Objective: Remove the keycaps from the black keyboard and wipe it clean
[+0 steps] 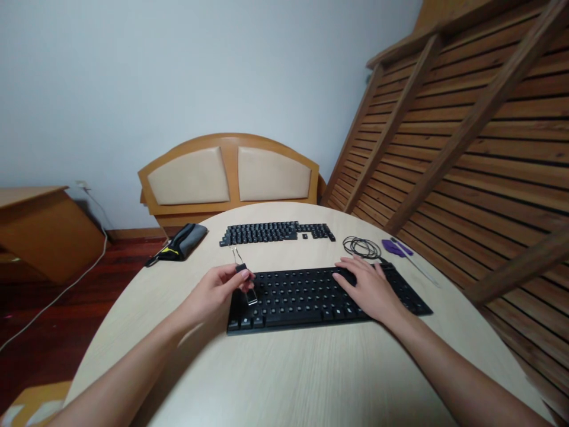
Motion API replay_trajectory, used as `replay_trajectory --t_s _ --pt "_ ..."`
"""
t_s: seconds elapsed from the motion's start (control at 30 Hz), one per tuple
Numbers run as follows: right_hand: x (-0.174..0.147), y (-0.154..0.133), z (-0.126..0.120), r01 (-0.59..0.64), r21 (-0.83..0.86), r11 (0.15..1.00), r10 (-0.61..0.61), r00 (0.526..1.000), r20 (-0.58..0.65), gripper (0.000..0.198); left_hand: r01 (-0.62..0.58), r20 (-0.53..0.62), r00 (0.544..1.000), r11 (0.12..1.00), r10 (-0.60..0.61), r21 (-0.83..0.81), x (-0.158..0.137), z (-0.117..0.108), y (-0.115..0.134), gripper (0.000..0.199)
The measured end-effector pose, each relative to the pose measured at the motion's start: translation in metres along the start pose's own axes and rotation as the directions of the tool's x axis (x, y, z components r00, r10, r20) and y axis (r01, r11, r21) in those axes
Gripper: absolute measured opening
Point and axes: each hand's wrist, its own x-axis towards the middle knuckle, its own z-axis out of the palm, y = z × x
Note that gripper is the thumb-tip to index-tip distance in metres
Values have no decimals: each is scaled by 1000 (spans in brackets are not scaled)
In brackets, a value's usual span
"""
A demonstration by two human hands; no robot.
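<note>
Black keyboard (pixel 293 296) under spread right fingers (pixel 345 284), left fingers (pixel 235 281) clamping wire puller (pixel 240 268), bare tabletop (pixel 284 373) along near edge

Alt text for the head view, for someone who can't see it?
A person's left hand holds a wire-ended tool over a black keyboard with most keys uncapped, while the right hand rests right of the keyboard's middle. Beyond it, black keycaps lie in rows on a pale round table, near a coiled cable.
</note>
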Motion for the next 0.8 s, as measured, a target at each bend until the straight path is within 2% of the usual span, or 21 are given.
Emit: replay_trajectory --t_s 0.07,0.13,0.23,0.33,0.37,0.43,0.5,0.53,0.6,0.67,0.73,0.8 --pt "-2 -11 -6 108 36 993 -106 992 -75 30 -2 153 988 999 -4 39 -2 -13 6 33" --pt "-7 -33 -12 238 106 965 -229 969 -94 26 11 221 975 999 -20 42 -4 -22 9 31" --pt "-15 -78 -17 395 236 888 -406 914 -1 18 27 207 977 997 -42 78 -6 -28 9 30" --pt "-17 -124 -15 473 377 796 -541 836 91 26 26 184 982 991 -49 128 -8 -28 10 34" --pt "-15 -137 -13 469 424 775 -554 826 100 32 11 189 981 990 -38 141 -8 -27 11 33" --pt "-8 -158 -7 386 513 767 -508 853 118 39 -40 200 980 985 5 168 -9 -27 12 30" --pt "3 -173 1 253 602 757 -428 889 165 31 -86 174 983 977 52 197 -8 -28 11 25" --pt "8 -178 6 187 662 725 -404 895 190 26 -95 147 987 974 65 207 -8 -29 10 23" --pt "18 -184 15 46 783 621 -379 892 248 19 -69 89 995 979 53 190 -7 -30 7 21" --pt "23 -187 24 -67 868 493 -382 879 285 21 -24 76 997 990 13 141 -6 -30 5 24" --pt "24 -188 31 -121 906 405 -399 869 294 22 13 105 994 993 -25 119 -7 -31 6 29" --pt "22 -188 36 -152 923 354 -404 865 297 20 28 127 991 983 -51 181 -9 -33 9 33"
